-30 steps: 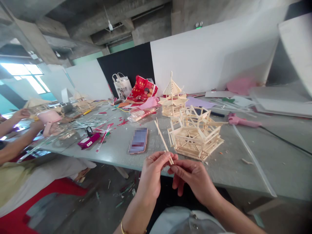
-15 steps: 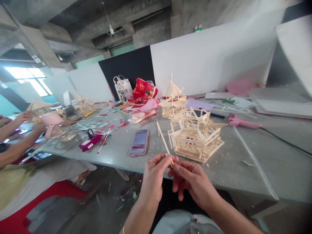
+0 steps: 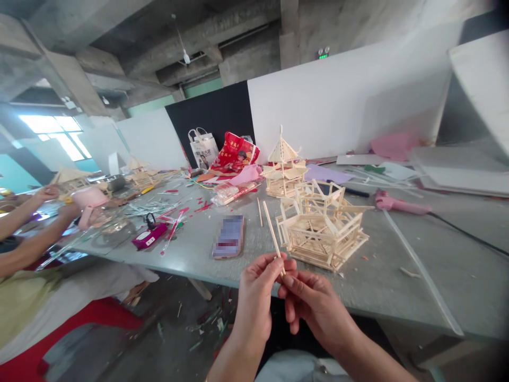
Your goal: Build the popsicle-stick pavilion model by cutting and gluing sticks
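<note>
Between the fingers of both hands is a thin pale wooden stick (image 3: 272,228), tilted with its far end over the table. My left hand (image 3: 260,284) pinches it near its lower part. At its lower end, the thumb and fingertips of my right hand (image 3: 308,294) close on it too; whether a second short piece lies there I cannot tell. Just beyond my hands stands an open-topped frame model (image 3: 324,231) built of wooden sticks. A loose stick (image 3: 260,212) lies on the table left of the model.
A phone (image 3: 229,236), a purple box (image 3: 149,236) and a stick pagoda (image 3: 283,170) stand or lie on the table (image 3: 389,281). A pink glue gun (image 3: 401,203) with a cable and a clear strip (image 3: 421,273) are at right. Another person's arms (image 3: 35,233) reach in at left.
The view has shifted slightly, so things sit a little lower and to the right. Both hands keep hold of the stick, which stands slightly steeper.
</note>
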Demonstrator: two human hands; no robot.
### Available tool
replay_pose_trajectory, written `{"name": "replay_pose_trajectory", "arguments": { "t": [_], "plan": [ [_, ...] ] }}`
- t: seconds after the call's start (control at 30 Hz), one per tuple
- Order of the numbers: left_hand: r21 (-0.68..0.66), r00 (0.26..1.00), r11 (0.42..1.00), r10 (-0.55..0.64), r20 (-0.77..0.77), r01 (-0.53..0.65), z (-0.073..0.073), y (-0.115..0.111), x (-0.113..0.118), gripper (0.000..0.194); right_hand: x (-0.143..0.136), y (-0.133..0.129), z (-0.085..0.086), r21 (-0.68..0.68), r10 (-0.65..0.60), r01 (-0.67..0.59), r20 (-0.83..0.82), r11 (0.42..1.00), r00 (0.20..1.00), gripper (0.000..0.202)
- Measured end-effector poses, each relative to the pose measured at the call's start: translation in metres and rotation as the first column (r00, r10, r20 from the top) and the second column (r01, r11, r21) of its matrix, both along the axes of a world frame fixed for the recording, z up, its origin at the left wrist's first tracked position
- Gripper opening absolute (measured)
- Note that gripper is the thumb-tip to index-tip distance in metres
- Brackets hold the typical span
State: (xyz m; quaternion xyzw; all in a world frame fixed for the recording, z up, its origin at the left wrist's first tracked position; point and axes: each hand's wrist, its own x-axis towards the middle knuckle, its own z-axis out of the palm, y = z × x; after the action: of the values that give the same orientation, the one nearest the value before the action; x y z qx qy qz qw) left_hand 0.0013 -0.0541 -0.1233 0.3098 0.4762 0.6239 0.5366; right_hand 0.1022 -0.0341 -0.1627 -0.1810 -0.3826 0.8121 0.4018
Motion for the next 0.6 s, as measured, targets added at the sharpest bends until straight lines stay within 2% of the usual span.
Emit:
{"name": "replay_pose_trajectory", "arguments": {
  "t": [0.6],
  "plan": [
    [0.028, 0.999, 0.999, 0.040, 0.030, -0.041, 0.0020, -0.0017, 0.0038, 0.023, 0.0002, -0.0002, -0.0013, 0.013, 0.012, -0.012, 0.014, 1.000, 1.000, 0.026]
  ]
}}
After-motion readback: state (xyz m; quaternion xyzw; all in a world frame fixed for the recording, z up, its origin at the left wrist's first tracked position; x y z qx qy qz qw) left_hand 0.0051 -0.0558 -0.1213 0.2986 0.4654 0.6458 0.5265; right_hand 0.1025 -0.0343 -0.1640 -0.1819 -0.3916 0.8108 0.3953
